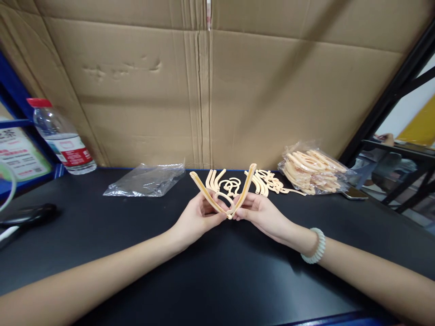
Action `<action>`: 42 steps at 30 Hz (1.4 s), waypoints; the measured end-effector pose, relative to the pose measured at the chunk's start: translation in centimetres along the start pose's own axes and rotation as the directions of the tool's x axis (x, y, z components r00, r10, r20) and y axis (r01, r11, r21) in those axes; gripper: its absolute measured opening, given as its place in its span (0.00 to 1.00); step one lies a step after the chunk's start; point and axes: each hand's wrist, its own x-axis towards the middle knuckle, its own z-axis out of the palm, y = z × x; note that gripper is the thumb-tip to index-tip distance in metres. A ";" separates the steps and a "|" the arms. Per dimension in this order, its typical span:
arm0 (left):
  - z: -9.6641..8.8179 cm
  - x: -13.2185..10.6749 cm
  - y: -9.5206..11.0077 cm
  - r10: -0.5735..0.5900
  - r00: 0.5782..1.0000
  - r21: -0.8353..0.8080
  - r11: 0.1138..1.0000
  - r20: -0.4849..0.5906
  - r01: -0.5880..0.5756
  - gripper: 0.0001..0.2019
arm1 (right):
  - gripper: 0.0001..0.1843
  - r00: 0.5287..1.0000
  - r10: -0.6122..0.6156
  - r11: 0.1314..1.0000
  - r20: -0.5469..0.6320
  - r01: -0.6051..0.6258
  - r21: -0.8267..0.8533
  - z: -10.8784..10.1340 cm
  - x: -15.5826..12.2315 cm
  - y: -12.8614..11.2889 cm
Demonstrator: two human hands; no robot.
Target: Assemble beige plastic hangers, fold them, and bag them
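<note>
Above the black table, my left hand (199,210) and my right hand (256,213) hold cream-coloured curved strips that meet in a V. The left strip (206,194) slants up to the left, its lower end pinched by my left fingers. Rising to the right, the right strip (245,190) is gripped low by my right fingers. A small ring-shaped piece (224,197) shows between them near the joint; how it is attached I cannot tell. Right behind lie loose curved strips (212,180), round pieces (231,185) and more strips (260,184).
A clear bag full of cream parts (312,167) lies back right, with a phone (355,194) beside it. Back left are a flat clear bag (146,180) and a red-capped bottle (66,138). A black object (30,215) lies far left. Cardboard (142,90) walls the back.
</note>
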 end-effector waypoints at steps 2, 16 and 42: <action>0.1 0.0 0.1 -0.004 1.000 0.012 1.000 -0.010 0.004 0.18 | 0.13 1.000 -0.001 1.000 0.017 0.001 0.019 -0.1 0.0 0.1; 0.0 -0.2 0.0 -0.008 1.000 -0.012 1.000 -0.008 0.008 0.19 | 0.10 0.999 0.004 0.999 0.051 -0.006 0.048 -0.6 0.2 0.4; 0.0 -0.3 0.0 0.019 0.998 0.031 0.999 -0.064 -0.017 0.17 | 0.10 0.997 -0.075 0.992 0.009 0.075 -0.098 -0.2 -0.1 0.1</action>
